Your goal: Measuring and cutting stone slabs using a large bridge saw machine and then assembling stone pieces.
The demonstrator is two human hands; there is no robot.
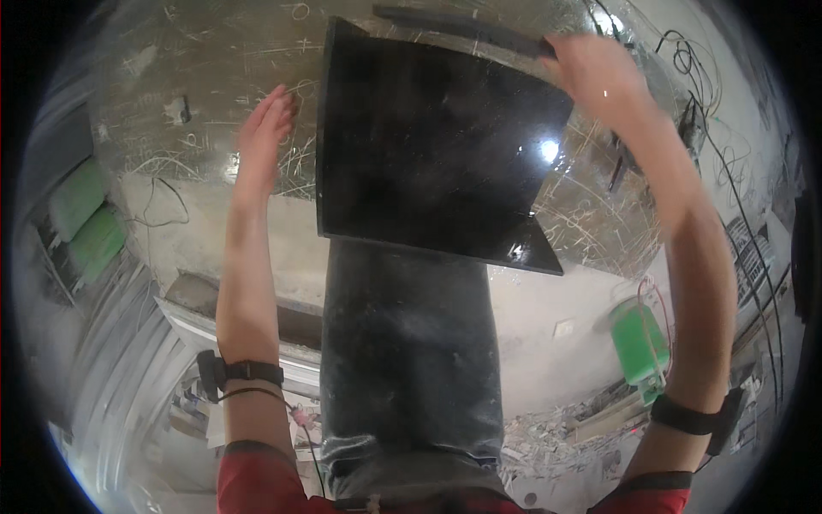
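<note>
A glossy black slab-like panel (437, 146) with raised dark edges lies on the scratched worktop (223, 51), its near edge jutting toward my apron. A pointed piece sticks out at its near right corner. Beyond its far edge, my right hand (599, 81) has its fingers closed round the right end of a long, narrow dark strip (471, 32). I cannot tell whether the strip touches the panel. To the panel's left, my left hand (268, 137) is over the worktop with fingers stretched out and nothing in them, apart from the panel.
A small grey lump (178, 110) sits on the worktop at left. Black cables (685, 60) trail at the far right. A green container (638, 343) stands low on the right, near debris on the floor. Green objects (90, 218) are at the left.
</note>
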